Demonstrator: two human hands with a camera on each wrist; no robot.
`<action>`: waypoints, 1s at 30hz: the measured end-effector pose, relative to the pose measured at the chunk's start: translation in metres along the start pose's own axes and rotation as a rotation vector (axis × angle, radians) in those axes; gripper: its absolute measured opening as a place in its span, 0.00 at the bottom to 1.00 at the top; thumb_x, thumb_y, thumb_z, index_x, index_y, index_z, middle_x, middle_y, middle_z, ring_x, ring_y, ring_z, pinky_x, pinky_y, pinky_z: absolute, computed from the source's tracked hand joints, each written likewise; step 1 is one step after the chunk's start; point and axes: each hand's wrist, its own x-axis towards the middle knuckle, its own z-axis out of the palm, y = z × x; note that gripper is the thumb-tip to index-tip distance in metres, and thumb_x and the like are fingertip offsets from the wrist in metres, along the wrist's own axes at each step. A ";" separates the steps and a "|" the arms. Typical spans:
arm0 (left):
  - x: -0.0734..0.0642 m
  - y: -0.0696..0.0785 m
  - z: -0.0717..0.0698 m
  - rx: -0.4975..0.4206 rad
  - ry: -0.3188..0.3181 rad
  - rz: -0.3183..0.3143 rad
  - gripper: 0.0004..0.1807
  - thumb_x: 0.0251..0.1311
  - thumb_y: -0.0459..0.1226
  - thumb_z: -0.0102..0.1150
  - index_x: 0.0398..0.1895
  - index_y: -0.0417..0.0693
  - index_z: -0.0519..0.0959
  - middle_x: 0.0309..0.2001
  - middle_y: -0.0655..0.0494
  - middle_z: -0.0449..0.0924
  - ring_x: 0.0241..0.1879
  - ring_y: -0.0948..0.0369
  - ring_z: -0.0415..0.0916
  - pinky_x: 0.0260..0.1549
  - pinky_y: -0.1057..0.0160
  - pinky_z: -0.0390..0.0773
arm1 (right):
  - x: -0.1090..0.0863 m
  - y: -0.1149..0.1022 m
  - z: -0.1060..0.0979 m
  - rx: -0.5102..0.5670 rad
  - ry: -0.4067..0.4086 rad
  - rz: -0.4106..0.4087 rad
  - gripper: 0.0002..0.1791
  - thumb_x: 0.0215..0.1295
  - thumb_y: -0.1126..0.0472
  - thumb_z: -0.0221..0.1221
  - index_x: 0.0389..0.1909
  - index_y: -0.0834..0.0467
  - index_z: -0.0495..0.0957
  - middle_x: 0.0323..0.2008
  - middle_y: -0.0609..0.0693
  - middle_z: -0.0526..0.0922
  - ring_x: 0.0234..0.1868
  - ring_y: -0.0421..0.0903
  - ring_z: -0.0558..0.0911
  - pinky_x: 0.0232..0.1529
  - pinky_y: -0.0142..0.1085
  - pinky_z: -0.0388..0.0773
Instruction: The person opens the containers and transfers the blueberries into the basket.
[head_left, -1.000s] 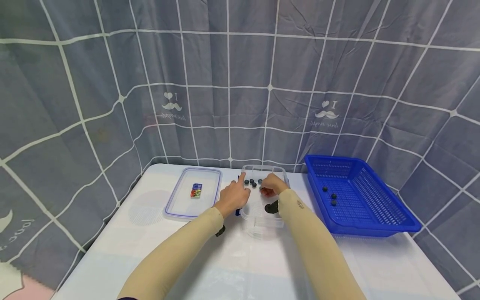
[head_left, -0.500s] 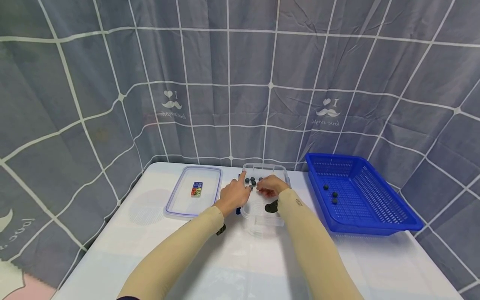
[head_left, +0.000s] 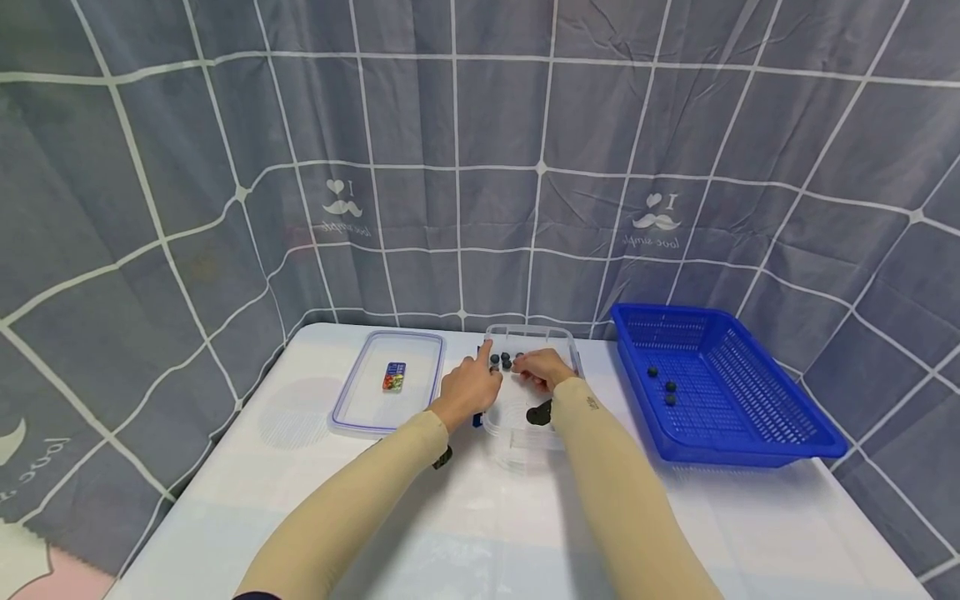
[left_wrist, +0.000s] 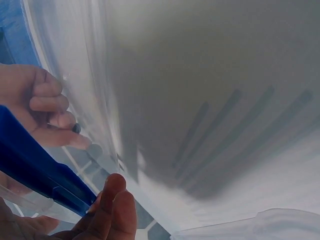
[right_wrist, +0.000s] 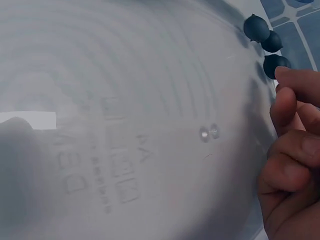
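My left hand (head_left: 468,387) grips the left wall of a clear plastic container (head_left: 525,437), index finger along the rim. In the left wrist view its fingertips (left_wrist: 117,200) curl beside a blue side latch (left_wrist: 45,165). Several dark blueberries (head_left: 506,357) lie inside the container toward its far left. My right hand (head_left: 543,367) reaches in with curled fingers, its fingertips at the berries. In the right wrist view a fingertip touches a blueberry (right_wrist: 270,66); in the left wrist view a blueberry (left_wrist: 76,128) shows between two digits, seemingly pinched. Part of that berry is hidden.
To the left, a clear lid (head_left: 360,400) with a blue seal and a colourful label (head_left: 393,377) lies flat on the white table (head_left: 465,533). At the right a blue plastic basket (head_left: 750,454) holds 3 dark berries (head_left: 671,387). A grey checked curtain (head_left: 495,208) stands behind.
My right hand has drawn slightly left and its fingers have shifted among the berries. One berry has come to lie beside my left thumb. The left hand keeps its place.
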 end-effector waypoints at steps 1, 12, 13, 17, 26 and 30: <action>0.000 0.000 0.000 0.002 -0.001 0.002 0.36 0.73 0.47 0.42 0.82 0.59 0.49 0.61 0.40 0.76 0.39 0.47 0.80 0.40 0.46 0.78 | 0.000 0.000 0.000 -0.004 -0.002 -0.004 0.12 0.63 0.59 0.66 0.46 0.57 0.86 0.17 0.42 0.77 0.15 0.37 0.63 0.17 0.30 0.59; 0.001 0.001 -0.001 0.005 -0.007 0.002 0.35 0.73 0.47 0.42 0.82 0.59 0.49 0.62 0.39 0.75 0.41 0.45 0.81 0.41 0.45 0.79 | 0.005 0.001 0.010 -0.015 0.000 -0.034 0.17 0.63 0.57 0.67 0.53 0.55 0.85 0.18 0.45 0.76 0.14 0.39 0.61 0.18 0.32 0.56; 0.001 0.001 -0.001 0.004 -0.006 0.001 0.35 0.73 0.47 0.43 0.82 0.58 0.49 0.62 0.39 0.75 0.41 0.45 0.81 0.41 0.45 0.79 | 0.005 0.001 0.011 -0.013 0.004 -0.035 0.17 0.64 0.57 0.67 0.52 0.55 0.86 0.18 0.45 0.76 0.14 0.39 0.61 0.18 0.32 0.56; 0.002 0.000 -0.001 0.008 -0.010 -0.007 0.36 0.73 0.48 0.44 0.82 0.59 0.49 0.62 0.39 0.75 0.44 0.44 0.82 0.43 0.44 0.79 | 0.005 0.000 0.016 -0.008 0.021 -0.031 0.15 0.64 0.57 0.67 0.50 0.56 0.86 0.18 0.46 0.76 0.14 0.40 0.61 0.17 0.33 0.55; 0.003 0.000 0.002 0.006 -0.002 -0.009 0.35 0.74 0.48 0.43 0.81 0.59 0.50 0.63 0.39 0.75 0.48 0.43 0.81 0.45 0.43 0.79 | 0.002 -0.003 0.019 0.028 0.044 -0.018 0.16 0.62 0.60 0.69 0.51 0.57 0.86 0.18 0.48 0.77 0.11 0.40 0.57 0.16 0.34 0.55; 0.003 0.001 0.002 0.008 0.001 -0.011 0.35 0.74 0.48 0.43 0.81 0.60 0.50 0.63 0.39 0.75 0.47 0.43 0.81 0.45 0.42 0.79 | 0.002 -0.003 0.017 0.034 0.045 -0.009 0.17 0.62 0.60 0.69 0.52 0.57 0.86 0.17 0.47 0.75 0.11 0.39 0.57 0.16 0.33 0.55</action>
